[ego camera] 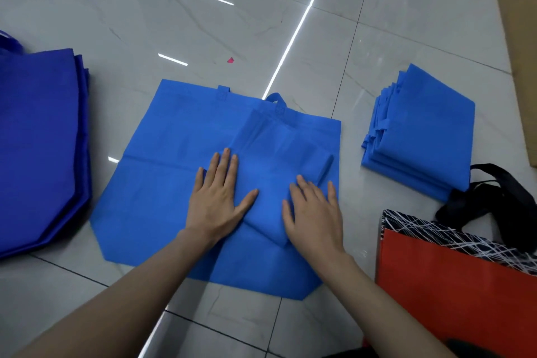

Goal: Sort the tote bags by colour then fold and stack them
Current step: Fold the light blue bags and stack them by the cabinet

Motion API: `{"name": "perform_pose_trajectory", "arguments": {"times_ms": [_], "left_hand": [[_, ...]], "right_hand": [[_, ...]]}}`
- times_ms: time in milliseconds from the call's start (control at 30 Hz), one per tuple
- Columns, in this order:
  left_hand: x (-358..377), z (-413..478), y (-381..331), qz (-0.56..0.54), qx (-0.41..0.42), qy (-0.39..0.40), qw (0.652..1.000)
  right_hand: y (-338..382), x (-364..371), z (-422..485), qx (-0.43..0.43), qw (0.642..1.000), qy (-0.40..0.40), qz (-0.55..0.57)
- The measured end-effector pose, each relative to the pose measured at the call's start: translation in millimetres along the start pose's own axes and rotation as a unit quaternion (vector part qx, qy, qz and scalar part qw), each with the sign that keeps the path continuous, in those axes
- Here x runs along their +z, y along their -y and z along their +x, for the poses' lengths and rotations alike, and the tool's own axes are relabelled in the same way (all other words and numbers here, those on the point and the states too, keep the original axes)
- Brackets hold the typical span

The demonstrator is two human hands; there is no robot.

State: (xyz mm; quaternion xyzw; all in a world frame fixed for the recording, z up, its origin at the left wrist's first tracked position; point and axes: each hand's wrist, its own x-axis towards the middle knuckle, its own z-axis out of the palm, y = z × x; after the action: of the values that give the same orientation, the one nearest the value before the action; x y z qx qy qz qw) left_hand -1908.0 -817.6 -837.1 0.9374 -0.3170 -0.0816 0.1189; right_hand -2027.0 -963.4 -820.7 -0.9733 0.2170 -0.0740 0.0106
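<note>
A folded light blue tote bag point(273, 166) lies on top of a flat, unfolded light blue tote bag point(162, 183) on the tiled floor. My left hand point(218, 197) presses flat on the folded bag's left edge, fingers straight. My right hand point(313, 212) presses flat on its near right corner. A stack of folded light blue bags point(421, 131) sits to the right. A pile of flat dark blue bags point(37, 148) lies at the left edge.
An orange-red bag point(453, 299) with a black-and-white patterned top band and black handles point(499, 197) lies at the lower right. A small pink scrap point(230, 60) is on the glossy floor beyond. A cardboard box point(520, 38) stands at the far right.
</note>
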Motion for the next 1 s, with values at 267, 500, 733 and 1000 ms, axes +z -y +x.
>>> {"name": "perform_pose_trajectory", "arguments": {"times_ms": [267, 500, 733, 1000], "left_hand": [[3.9, -2.6, -9.7, 0.042, -0.001, -0.020, 0.999], [13.7, -10.5, -10.0, -0.001, -0.035, -0.035, 0.999], [-0.8, -10.4, -16.9, -0.038, -0.060, 0.022, 0.997], [-34.1, -3.1, -28.4, -0.252, -0.160, -0.032, 0.954]], "right_hand": [[4.5, 0.7, 63.9, -0.240, 0.963, 0.112, 0.052], [-7.5, 20.9, 83.1, -0.063, 0.990, 0.128, 0.005], [-15.8, 5.6, 73.6, 0.189, 0.971, 0.112, 0.098], [27.5, -16.4, -16.9, 0.414, 0.838, -0.006, 0.357]]}}
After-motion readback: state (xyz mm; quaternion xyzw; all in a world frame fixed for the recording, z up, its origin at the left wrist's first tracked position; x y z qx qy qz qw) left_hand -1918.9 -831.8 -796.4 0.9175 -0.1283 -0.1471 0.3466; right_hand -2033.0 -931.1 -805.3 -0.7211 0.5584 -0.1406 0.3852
